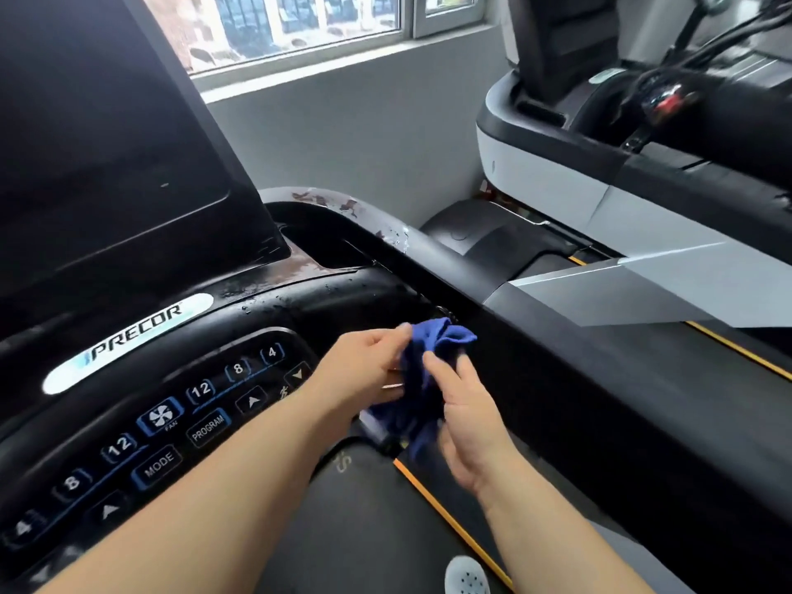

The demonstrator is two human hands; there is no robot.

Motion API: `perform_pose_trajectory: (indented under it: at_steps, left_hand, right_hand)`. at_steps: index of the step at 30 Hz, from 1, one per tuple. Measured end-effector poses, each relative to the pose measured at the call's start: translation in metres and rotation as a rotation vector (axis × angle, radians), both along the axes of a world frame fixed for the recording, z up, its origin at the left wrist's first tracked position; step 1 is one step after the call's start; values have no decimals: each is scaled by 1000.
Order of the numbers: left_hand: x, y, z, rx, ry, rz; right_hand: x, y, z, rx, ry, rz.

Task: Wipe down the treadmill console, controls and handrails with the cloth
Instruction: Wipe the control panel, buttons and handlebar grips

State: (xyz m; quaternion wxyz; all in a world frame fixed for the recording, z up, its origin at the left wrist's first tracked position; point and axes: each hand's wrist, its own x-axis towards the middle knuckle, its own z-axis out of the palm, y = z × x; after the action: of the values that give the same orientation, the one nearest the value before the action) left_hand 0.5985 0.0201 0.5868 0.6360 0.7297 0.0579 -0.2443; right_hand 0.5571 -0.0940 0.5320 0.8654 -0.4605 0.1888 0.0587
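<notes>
- The console screen (pixel 107 143) stands dark and tilted at far left. Below it is the PRECOR badge (pixel 128 340), and below that the control keypad (pixel 163 422), whose buttons run in a slanted row under the left forearm.
- Water droplets (pixel 300 302) sit on the glossy console ledge, beyond the hands and to their left. In my judgement that patch has not yet been wiped.
- The left hand (pixel 364 375) pinches the cloth's left edge, thumb on top and fingers curled beneath. It hangs above the keypad's right end and is the hand nearer the controls.
- The blue cloth (pixel 422 379) is bunched between the two hands and held in the air, touching no surface that I can see. Its long axis runs from a crumpled top near the handrail down towards the belt (pixel 343 529).
- The right hand (pixel 467 418) grips the cloth's lower right side, thumb pressed on the fabric and fingers wrapped behind it. The cloth lies up and to the left of its palm.
- The right handrail (pixel 557 370), a broad black bar, runs just beside the cloth and right of it, slanting towards the viewer. The right hand is nearer it, so a wipe there would probably go sideways and then along the bar.
- A neighbouring treadmill (pixel 557 173) stands well apart at far right.
</notes>
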Motion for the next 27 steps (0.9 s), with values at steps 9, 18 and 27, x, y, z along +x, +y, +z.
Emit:
perform_pose_trajectory:
  at_steps: [9, 18, 27]
  left_hand:
    - [14, 48, -42, 1099, -644, -220]
    - [-25, 60, -95, 1438, -733, -56]
    - [-33, 58, -91, 1556, -573, -5]
  right_hand:
    - [126, -54, -9, -1359, -303, 329]
    - [163, 5, -30, -1708, -597, 1148]
    - [186, -7, 14, -1780, -525, 1478]
